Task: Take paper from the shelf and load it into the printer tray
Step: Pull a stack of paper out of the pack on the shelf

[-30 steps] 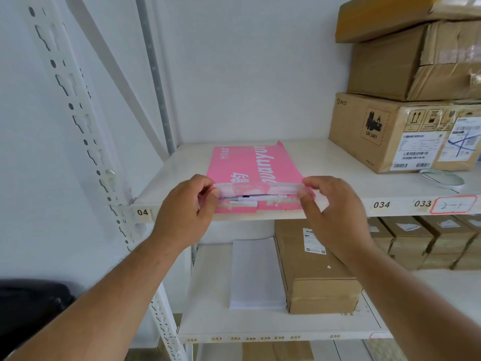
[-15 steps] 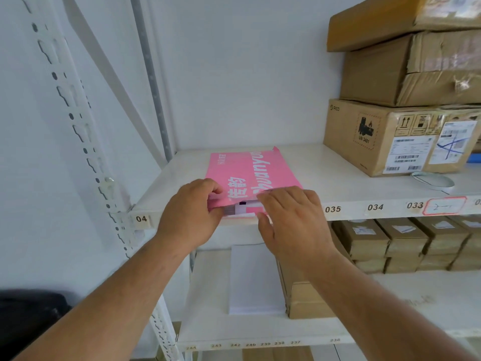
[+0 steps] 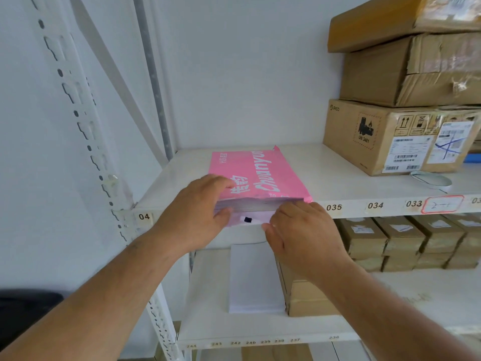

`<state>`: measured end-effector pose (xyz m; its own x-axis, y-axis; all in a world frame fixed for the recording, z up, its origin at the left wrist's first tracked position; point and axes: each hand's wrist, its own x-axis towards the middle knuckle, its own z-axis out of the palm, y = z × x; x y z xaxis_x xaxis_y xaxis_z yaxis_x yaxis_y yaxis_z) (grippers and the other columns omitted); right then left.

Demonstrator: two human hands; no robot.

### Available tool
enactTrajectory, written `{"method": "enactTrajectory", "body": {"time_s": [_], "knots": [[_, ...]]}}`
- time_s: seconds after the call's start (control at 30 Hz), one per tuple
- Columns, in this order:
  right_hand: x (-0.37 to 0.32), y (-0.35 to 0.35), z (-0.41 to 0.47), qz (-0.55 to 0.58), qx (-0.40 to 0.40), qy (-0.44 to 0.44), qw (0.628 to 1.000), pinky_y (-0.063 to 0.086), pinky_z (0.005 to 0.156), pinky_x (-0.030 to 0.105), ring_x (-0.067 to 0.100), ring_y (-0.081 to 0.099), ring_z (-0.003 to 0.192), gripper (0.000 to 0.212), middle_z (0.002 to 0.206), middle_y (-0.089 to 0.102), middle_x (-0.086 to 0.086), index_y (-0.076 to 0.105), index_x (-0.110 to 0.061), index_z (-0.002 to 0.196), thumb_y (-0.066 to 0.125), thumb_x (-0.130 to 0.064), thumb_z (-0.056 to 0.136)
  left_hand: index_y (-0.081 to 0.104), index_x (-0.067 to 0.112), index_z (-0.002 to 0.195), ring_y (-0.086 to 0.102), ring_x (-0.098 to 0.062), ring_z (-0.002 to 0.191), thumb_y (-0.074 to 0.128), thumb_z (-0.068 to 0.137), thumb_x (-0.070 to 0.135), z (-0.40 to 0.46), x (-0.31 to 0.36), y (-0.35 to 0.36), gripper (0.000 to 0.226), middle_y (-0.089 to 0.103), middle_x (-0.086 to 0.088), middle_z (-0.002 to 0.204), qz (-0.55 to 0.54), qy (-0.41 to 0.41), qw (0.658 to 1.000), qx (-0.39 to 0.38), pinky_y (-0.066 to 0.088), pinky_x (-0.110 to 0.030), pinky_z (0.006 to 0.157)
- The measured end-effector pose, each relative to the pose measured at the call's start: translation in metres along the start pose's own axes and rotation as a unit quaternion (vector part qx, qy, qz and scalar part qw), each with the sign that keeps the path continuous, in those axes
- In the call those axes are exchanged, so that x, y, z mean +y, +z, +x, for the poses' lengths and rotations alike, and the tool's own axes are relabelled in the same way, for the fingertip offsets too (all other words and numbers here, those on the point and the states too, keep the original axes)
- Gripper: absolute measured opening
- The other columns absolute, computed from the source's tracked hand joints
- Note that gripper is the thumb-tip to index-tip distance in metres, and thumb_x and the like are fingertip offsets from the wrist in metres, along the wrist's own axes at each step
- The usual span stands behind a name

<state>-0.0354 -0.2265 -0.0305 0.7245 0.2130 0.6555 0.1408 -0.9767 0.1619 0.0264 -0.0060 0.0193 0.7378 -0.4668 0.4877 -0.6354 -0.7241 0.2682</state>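
Both hands at the pink paper-wrapped ream point(image 3: 256, 175) on the white shelf point(image 3: 338, 183).
Left hand point(image 3: 197, 214) pinches the wrapper's near-left edge between thumb and fingers; right hand point(image 3: 302, 230) rests curled against the open white end just beside it.

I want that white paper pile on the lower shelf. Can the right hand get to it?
Probably yes. The right hand hangs just above the white paper stack, whose front and top lie open. But it is busy at the pink paper pack with the left hand.

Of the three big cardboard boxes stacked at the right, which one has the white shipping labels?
The bottom box, resting directly on the upper shelf. It shows barcode labels and "PICO"; the two above show none.
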Motion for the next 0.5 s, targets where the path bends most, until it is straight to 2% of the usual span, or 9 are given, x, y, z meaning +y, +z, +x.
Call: {"method": "enactTrajectory", "body": {"time_s": [0.1, 0.23, 0.3, 0.4, 0.43, 0.5], "knots": [[-0.001, -0.012, 0.005, 0.006, 0.032, 0.051, 0.998, 0.047, 0.058, 0.034, 0.029, 0.067, 0.064, 0.022, 0.076, 0.072, 0.003, 0.072, -0.016, 0.081, 0.059, -0.03, 0.093, 0.052, 0.023, 0.143, 0.055, -0.024, 0.127, 0.07, 0.093, 0.03, 0.017, 0.017, 0.001, 0.054, 0.058, 0.002, 0.143, 0.039, 0.06, 0.997, -0.011, 0.046, -0.037, 0.104], [0.004, -0.027, 0.005, -0.047, -0.016, 0.124, 0.991, 0.032, 0.055, 0.03, 0.031, 0.061, 0.051, 0.023, 0.063, 0.067, 0.004, 0.069, -0.014, 0.07, 0.075, -0.03, 0.085, 0.056, 0.027, 0.138, 0.061, -0.026, 0.116, 0.069, 0.091, 0.04, 0.04, 0.023, 0.004, 0.05, 0.062, 0.002, 0.134, 0.133, 0.063, 0.986, -0.082, 0.053, -0.041, 0.093], [0.006, -0.035, 0.003, -0.064, -0.043, 0.146, 0.986, 0.032, 0.057, 0.03, 0.029, 0.064, 0.055, 0.025, 0.065, 0.068, 0.002, 0.071, -0.016, 0.072, 0.071, -0.033, 0.09, 0.059, 0.029, 0.133, 0.064, -0.026, 0.109, 0.068, 0.089, 0.041, 0.046, 0.024, 0.005, 0.046, 0.065, 0.002, 0.127, 0.167, 0.054, 0.979, -0.105, 0.055, -0.042, 0.089], [0.01, -0.044, -0.003, -0.055, -0.104, 0.191, 0.974, 0.035, 0.062, 0.031, 0.026, 0.071, 0.076, 0.033, 0.087, 0.074, -0.002, 0.073, -0.022, 0.097, 0.047, -0.041, 0.104, 0.064, 0.031, 0.127, 0.067, -0.025, 0.105, 0.067, 0.088, 0.043, 0.049, 0.02, 0.007, 0.041, 0.068, 0.004, 0.121, 0.189, 0.048, 0.973, -0.123, 0.056, -0.04, 0.087], [0.01, -0.047, -0.004, -0.048, -0.105, 0.202, 0.973, 0.035, 0.061, 0.031, 0.027, 0.072, 0.078, 0.032, 0.089, 0.074, -0.001, 0.071, -0.022, 0.1, 0.045, -0.041, 0.104, 0.065, 0.032, 0.126, 0.067, -0.025, 0.104, 0.066, 0.088, 0.044, 0.049, 0.019, 0.007, 0.04, 0.069, 0.004, 0.12, 0.196, 0.047, 0.972, -0.124, 0.056, -0.039, 0.087], [-0.002, -0.048, -0.003, -0.021, -0.075, 0.186, 0.98, 0.036, 0.056, 0.031, 0.028, 0.071, 0.07, 0.024, 0.079, 0.073, 0.002, 0.069, -0.019, 0.09, 0.056, -0.037, 0.099, 0.067, 0.033, 0.123, 0.067, -0.025, 0.102, 0.065, 0.087, 0.046, 0.05, 0.016, 0.009, 0.038, 0.07, 0.004, 0.118, 0.201, 0.047, 0.971, -0.121, 0.056, -0.038, 0.086]]}}
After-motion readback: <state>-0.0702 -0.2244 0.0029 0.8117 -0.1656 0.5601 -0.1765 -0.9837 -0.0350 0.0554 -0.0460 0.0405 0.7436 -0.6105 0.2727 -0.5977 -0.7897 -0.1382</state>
